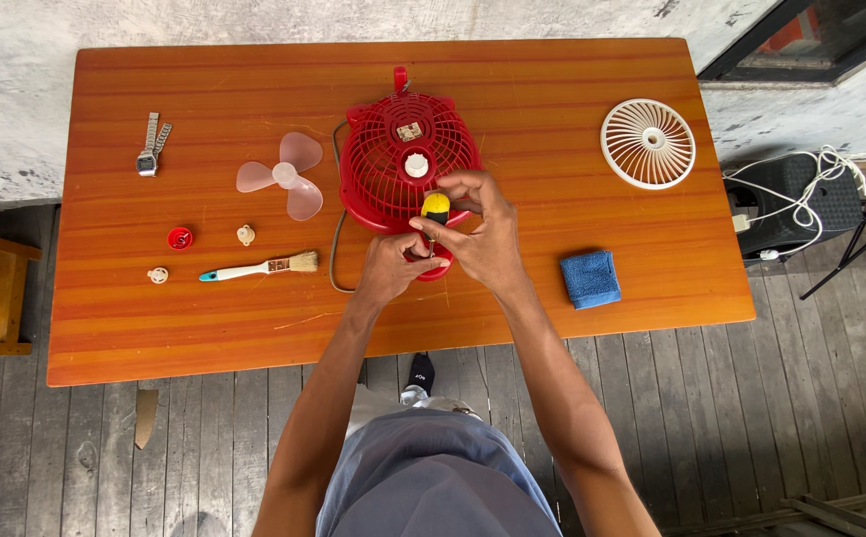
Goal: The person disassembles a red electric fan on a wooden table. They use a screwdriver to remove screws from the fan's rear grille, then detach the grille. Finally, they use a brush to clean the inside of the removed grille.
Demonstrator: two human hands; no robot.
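- The right hand (482, 239) pinches the yellow-capped screwdriver (435, 211) between thumb and fingertips, upright over the lower edge of the red fan housing (403, 164) at the table's (552, 328) middle.
- The left hand (388, 268), fingers curled shut, touches the housing's base beside the screwdriver shaft.
- Left of the housing lie a pink fan blade (286, 175) and a paintbrush (259, 268).
- A white grille (648, 143) and a blue cloth (590, 278) lie to the right.

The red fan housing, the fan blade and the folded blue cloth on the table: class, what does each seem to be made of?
Red fan housing: likely moulded plastic, with an even glossy colour and thin grille ribs.
Fan blade: probably translucent pinkish plastic, since the table's wood shows faintly through.
Blue cloth: soft textile, perhaps microfibre or terry, matte and folded with rounded edges.
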